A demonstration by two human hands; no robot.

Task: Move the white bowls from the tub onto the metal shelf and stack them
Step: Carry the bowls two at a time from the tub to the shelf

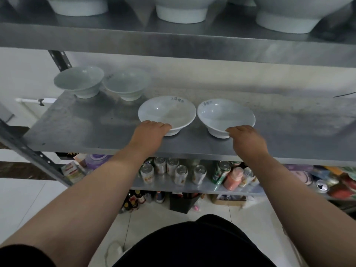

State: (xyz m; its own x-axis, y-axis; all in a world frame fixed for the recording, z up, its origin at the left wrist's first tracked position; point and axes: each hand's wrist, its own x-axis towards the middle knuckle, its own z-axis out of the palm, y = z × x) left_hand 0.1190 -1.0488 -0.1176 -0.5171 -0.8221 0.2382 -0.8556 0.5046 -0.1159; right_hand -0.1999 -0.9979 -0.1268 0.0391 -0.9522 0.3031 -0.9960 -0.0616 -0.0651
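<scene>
- Gripping the near rim of the left bowl (pixel 165 112) with the left hand (pixel 152 131), curled over the lip on the side closest to the front edge of the metal shelf (pixel 77 130).
- Clamping the right hand (pixel 245 136) the same way on the near rim of the right bowl (pixel 225 115), which sits just beside the first; both upright, near the shelf's front edge, rims close but seemingly apart.
- Noting two more white bowls (pixel 77 81) toward the shelf's back left, upright and side by side, not yet stacked.
- Finding no tub in view, so cannot tell how many bowls are left to bring.
- Judging the bowls rigid, glazed and slick, of modest weight, and liable to chip if knocked on the shelf's metal or on each other.
- Judging them tippy too: wide flared walls over a narrow foot, so likely to rock if pressed at one rim.
- Favouring a pinch at the rim, thumb inside and fingers under the flare, or a palm beneath the foot.
- Stacking likely calls for lifting one clear, centring it over its neighbour and lowering it gently.
- Spotting larger bowls (pixel 181 14) above the shelf and cans (pixel 181 174) below it.
</scene>
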